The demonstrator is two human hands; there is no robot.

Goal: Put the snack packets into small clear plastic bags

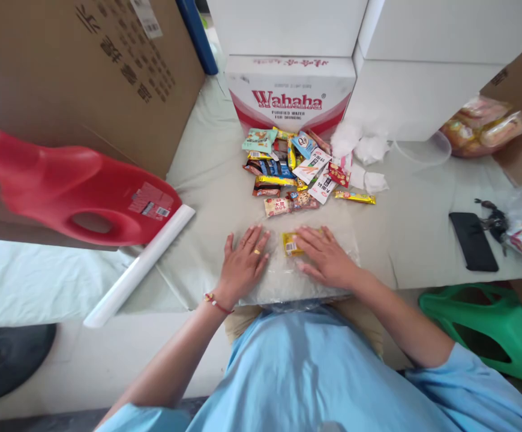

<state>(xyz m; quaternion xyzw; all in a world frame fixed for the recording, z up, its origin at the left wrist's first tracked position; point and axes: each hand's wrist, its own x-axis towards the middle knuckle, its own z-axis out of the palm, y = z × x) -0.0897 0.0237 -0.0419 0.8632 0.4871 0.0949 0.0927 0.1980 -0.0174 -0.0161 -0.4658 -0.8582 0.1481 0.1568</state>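
My left hand [244, 264] lies flat with fingers spread on the left part of a clear plastic sheet or bag [272, 288]. My right hand [327, 258] rests palm down, fingers apart, partly covering a small yellow snack packet [290, 245] on the plastic. Whether the packet is inside or on top of the plastic, I cannot tell. Just beyond my hands is a heap of wrapped snacks [283, 180], with a pinkish packet [278, 207] nearest. A thin yellow packet [354, 197] lies at the heap's right edge.
Behind the heap stands a Wahaba water carton [290, 96]. Crumpled white tissues [371, 150] and a clear bowl [423, 147] are to its right. A phone [473, 241] and keys [495, 221] lie far right. A white roll [139, 267] and red jug [85, 192] occupy the left.
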